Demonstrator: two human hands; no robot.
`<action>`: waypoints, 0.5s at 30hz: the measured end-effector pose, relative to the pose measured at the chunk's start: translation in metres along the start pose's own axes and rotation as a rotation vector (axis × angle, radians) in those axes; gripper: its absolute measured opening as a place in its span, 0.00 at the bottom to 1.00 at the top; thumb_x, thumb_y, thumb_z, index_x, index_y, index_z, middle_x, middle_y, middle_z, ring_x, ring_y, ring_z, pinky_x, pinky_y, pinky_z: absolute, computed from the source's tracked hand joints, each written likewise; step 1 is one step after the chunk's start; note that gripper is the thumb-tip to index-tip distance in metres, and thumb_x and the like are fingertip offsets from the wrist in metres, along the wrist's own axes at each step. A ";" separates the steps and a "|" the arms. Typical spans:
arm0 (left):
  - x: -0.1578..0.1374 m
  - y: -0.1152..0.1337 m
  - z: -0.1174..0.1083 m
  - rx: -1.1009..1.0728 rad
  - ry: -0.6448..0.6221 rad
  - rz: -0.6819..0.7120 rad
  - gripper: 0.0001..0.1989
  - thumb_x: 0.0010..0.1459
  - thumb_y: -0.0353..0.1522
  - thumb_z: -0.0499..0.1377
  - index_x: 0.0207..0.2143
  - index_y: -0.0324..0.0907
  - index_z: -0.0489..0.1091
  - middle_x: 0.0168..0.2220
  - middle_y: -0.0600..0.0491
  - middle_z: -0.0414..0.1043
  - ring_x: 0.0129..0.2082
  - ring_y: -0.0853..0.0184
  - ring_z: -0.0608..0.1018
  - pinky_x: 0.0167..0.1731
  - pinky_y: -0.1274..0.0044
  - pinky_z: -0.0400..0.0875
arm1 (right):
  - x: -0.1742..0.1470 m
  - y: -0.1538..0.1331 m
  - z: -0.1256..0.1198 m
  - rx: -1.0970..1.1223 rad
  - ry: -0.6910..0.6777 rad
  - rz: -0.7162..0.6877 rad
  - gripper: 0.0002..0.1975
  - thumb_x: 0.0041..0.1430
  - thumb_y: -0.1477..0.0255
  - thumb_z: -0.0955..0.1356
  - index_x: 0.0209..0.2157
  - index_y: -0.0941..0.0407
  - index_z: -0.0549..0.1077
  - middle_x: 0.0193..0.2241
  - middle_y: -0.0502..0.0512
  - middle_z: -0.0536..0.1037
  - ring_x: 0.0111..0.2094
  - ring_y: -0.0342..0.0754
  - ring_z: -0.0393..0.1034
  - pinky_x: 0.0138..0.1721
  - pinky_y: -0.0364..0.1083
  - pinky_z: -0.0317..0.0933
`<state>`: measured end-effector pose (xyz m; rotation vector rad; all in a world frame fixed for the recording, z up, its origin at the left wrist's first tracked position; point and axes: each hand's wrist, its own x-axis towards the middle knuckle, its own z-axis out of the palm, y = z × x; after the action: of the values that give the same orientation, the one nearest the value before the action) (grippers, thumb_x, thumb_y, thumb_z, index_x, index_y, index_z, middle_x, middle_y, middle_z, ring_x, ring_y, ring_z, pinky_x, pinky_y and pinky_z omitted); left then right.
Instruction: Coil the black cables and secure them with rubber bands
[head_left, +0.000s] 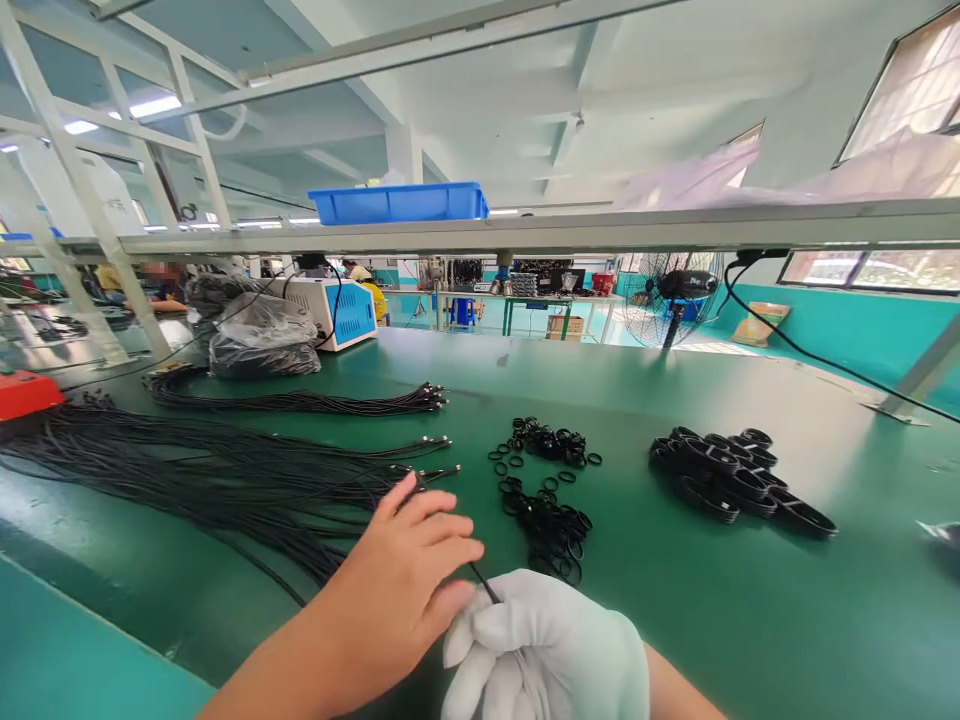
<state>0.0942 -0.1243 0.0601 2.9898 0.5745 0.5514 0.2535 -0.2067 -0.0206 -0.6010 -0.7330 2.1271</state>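
Note:
My left hand (pixel 409 570) is bare, its fingers stretched out and spread over the tips of a bundle of black cables (pixel 262 470) with small metal ends. A white glove covers my right hand (pixel 559 635), which is closed on a thin black cable (pixel 484 582). That cable runs from the glove toward my left hand's fingers; the rest of it is hidden. Just beyond my hands lie two loose piles of black rings, a nearer pile (pixel 555 530) and a farther pile (pixel 551 442).
Stacked black bands (pixel 739 470) lie to the right on the green table (pixel 480 370). Another cable bundle (pixel 322 402), a plastic bag (pixel 262 335) and a white-and-blue machine (pixel 334 310) are at left. A shelf with a blue tray (pixel 401 204) spans above; a fan (pixel 675 290) stands behind.

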 end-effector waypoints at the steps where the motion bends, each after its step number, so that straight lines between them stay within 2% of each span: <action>1: 0.000 0.006 0.002 -0.068 -0.092 0.008 0.10 0.57 0.27 0.54 0.37 0.50 0.71 0.37 0.60 0.73 0.43 0.67 0.71 0.59 0.63 0.47 | 0.000 0.003 -0.002 0.004 -0.003 -0.008 0.17 0.48 0.67 0.68 0.35 0.66 0.73 0.29 0.63 0.79 0.24 0.48 0.75 0.20 0.41 0.66; 4: 0.005 0.012 0.005 -0.206 -0.218 0.010 0.11 0.58 0.24 0.53 0.29 0.46 0.70 0.29 0.63 0.69 0.32 0.74 0.71 0.61 0.69 0.43 | -0.002 0.007 -0.004 0.015 -0.039 0.040 0.20 0.47 0.70 0.69 0.42 0.66 0.72 0.32 0.62 0.79 0.30 0.49 0.75 0.28 0.43 0.67; 7: 0.015 0.010 0.002 -0.319 -0.264 0.052 0.10 0.58 0.23 0.54 0.30 0.46 0.70 0.30 0.63 0.69 0.33 0.76 0.71 0.62 0.73 0.40 | -0.007 0.007 -0.004 0.001 -0.138 0.078 0.25 0.47 0.74 0.68 0.48 0.65 0.69 0.34 0.61 0.79 0.34 0.47 0.75 0.35 0.44 0.65; 10: 0.024 0.009 0.001 -0.364 -0.270 0.074 0.09 0.57 0.24 0.56 0.30 0.46 0.72 0.29 0.63 0.69 0.35 0.76 0.72 0.62 0.73 0.39 | -0.009 0.009 -0.005 -0.021 -0.153 0.060 0.22 0.47 0.75 0.67 0.46 0.67 0.71 0.34 0.60 0.79 0.33 0.45 0.73 0.39 0.43 0.63; 11: 0.027 0.010 0.004 -0.373 -0.261 0.078 0.09 0.57 0.24 0.57 0.30 0.46 0.72 0.29 0.63 0.70 0.35 0.75 0.72 0.61 0.73 0.41 | -0.009 0.011 -0.006 -0.029 -0.157 0.055 0.21 0.47 0.74 0.67 0.45 0.66 0.72 0.35 0.60 0.78 0.34 0.45 0.73 0.40 0.44 0.62; 13: 0.028 0.010 0.014 -0.371 -0.212 0.068 0.07 0.58 0.27 0.57 0.32 0.47 0.73 0.30 0.61 0.72 0.35 0.73 0.73 0.57 0.74 0.52 | -0.011 0.013 -0.008 -0.036 -0.148 -0.011 0.19 0.47 0.70 0.68 0.42 0.66 0.73 0.36 0.61 0.78 0.37 0.47 0.72 0.41 0.45 0.60; 15: 0.022 0.009 0.032 -0.310 -0.128 0.037 0.09 0.60 0.31 0.54 0.37 0.49 0.73 0.33 0.59 0.74 0.35 0.71 0.74 0.46 0.77 0.65 | -0.014 0.010 -0.009 -0.028 -0.101 -0.143 0.20 0.44 0.65 0.71 0.38 0.64 0.73 0.33 0.60 0.77 0.36 0.48 0.71 0.39 0.46 0.60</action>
<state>0.1275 -0.1237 0.0388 2.7213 0.3849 0.4044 0.2619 -0.2201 -0.0310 -0.4439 -0.8374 2.0289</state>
